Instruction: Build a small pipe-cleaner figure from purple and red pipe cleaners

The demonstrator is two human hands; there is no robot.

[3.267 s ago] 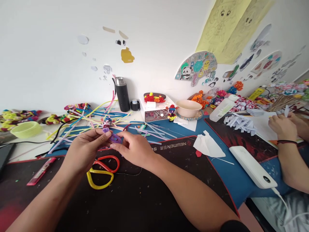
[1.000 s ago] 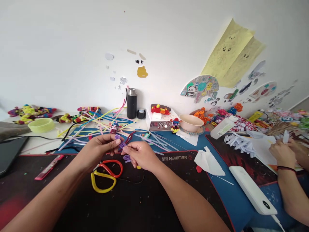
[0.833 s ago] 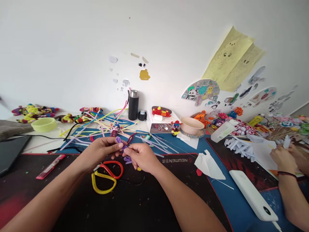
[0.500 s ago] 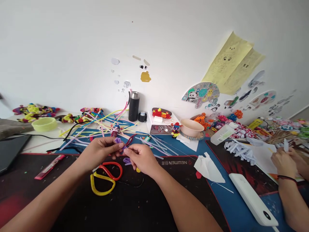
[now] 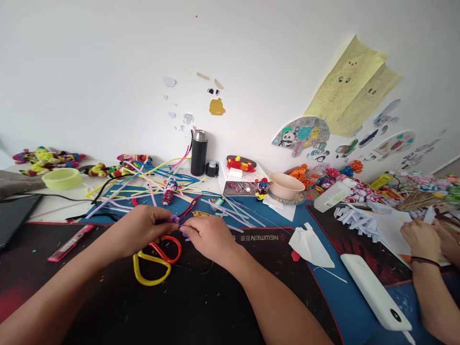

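Between my two hands is a small piece of purple pipe cleaner (image 5: 174, 219), mostly covered by fingers. My left hand (image 5: 145, 230) pinches its left part with thumb and forefinger. Close beside it, my right hand (image 5: 208, 235) pinches its right part, the back of the hand turned up. Just below my hands lie scissors with one red and one yellow handle loop (image 5: 153, 270), on the black desk mat (image 5: 187, 311). Behind my left hand stands a small pipe-cleaner figure (image 5: 169, 192), and red-handled pliers (image 5: 189, 208) lie near my fingertips.
Loose pipe cleaners (image 5: 143, 179) spread behind my hands. A black thermos (image 5: 199, 153) and a beige bowl (image 5: 286, 186) stand farther back. A red-and-white packet (image 5: 71, 243) lies left. On the right are a white power bank (image 5: 375, 291), crumpled tissue (image 5: 312, 247) and another person's hands (image 5: 422, 237) holding paper.
My hands have turned, with the right hand now more palm-down, and the purple piece is more hidden. The view has shifted slightly.
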